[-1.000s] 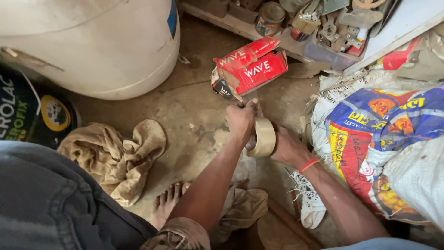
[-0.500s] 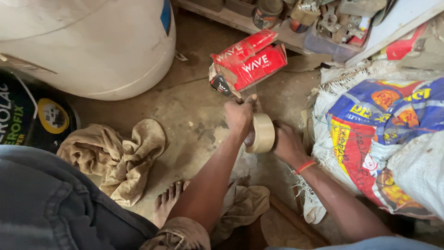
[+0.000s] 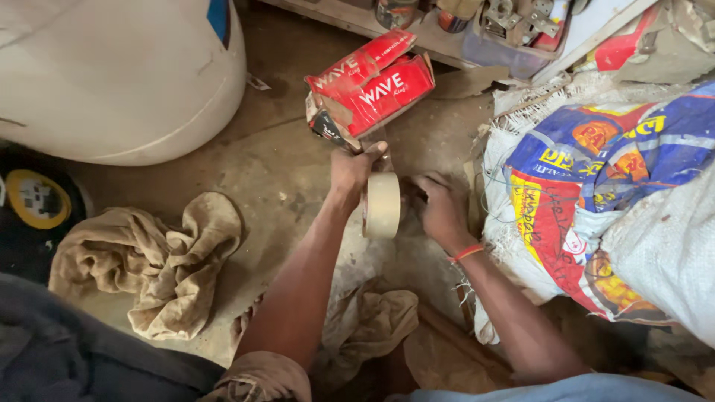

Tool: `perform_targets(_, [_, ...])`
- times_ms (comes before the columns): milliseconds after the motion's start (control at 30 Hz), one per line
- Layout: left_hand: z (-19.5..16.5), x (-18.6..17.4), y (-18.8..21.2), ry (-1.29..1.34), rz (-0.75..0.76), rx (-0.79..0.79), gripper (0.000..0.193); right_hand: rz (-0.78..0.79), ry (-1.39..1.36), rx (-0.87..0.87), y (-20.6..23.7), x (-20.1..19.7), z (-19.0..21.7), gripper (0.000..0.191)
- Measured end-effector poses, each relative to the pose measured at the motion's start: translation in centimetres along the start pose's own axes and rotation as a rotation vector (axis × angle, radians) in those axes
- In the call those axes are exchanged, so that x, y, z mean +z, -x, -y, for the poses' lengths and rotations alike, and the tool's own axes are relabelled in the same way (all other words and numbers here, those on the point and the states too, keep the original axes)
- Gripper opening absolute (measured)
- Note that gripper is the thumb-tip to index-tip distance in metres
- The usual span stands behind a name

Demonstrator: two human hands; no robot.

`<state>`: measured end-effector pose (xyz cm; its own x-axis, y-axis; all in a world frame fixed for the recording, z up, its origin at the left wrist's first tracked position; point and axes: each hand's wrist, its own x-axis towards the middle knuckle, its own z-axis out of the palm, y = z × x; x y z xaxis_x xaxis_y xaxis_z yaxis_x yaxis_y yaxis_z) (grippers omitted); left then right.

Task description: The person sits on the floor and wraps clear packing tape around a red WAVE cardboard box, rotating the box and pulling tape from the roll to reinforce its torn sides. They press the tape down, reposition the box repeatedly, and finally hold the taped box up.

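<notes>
My left hand (image 3: 356, 168) grips a roll of tan packing tape (image 3: 382, 205), held on edge above the dusty floor, with a short strip of tape pulled up between thumb and fingers. My right hand (image 3: 439, 205), with a red band at the wrist, is right beside the roll, fingers curled against its far side. A red cardboard box (image 3: 370, 88) with an open flap lies on the floor just beyond both hands.
A large white drum (image 3: 119, 74) stands at the upper left. A crumpled tan cloth (image 3: 149, 260) lies at the left, another near my knees. Printed woven sacks (image 3: 603, 193) are piled at the right. A low shelf with metal parts (image 3: 514, 22) runs along the top.
The view has shifted slightly. Both hands stay on the tape roll, which has lowered a little and turned more edge-on.
</notes>
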<state>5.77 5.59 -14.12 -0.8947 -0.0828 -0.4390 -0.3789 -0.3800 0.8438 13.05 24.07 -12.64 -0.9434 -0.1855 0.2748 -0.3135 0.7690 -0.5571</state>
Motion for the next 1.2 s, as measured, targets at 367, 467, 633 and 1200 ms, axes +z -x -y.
perform_targets(367, [1.3, 0.6, 0.7, 0.082, -0.021, 0.111, 0.013, 0.087, -0.213, 0.51, -3.0, -0.2, -0.2, 0.013])
perform_targets(467, [1.2, 0.8, 1.2, 0.019, -0.08, 0.135, 0.016, 0.007, -0.347, 0.259, -5.0, -2.1, 0.8, 0.013])
perform_targets(633, [0.4, 0.5, 2.3, 0.015, -0.05, 0.108, 0.017, -0.1, -0.356, -0.221, -8.0, -2.7, 4.1, 0.019])
perform_targets(1200, [4.1, 0.5, 2.7, -0.597, -0.136, 0.052, 0.019, 0.085, 0.151, 0.258, -6.2, -2.0, -1.1, 0.016])
